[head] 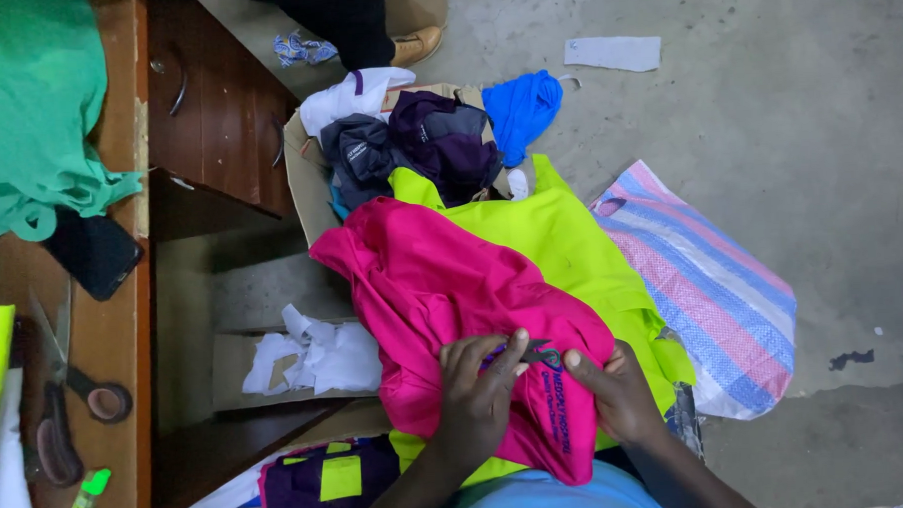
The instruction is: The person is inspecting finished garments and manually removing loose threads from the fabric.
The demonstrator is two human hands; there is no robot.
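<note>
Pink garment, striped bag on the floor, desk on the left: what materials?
Pink garment: woven fabric, matte, soft folds; likely cotton or polyester. Striped bag: looks like woven plastic, slight sheen, visible weave. Desk: wood, brown varnished grain, possibly veneer.

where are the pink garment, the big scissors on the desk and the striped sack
pink garment (pixel 442 274), head view, on the open fold above the hands
big scissors (pixel 62 408), head view, on the dark handles at the desk edge
striped sack (pixel 713 295), head view, on its middle stripes on the floor

light: bright, even daylight — soft shadows | focus: sharp centre | edges: slight wide-angle bend — no glare
</note>
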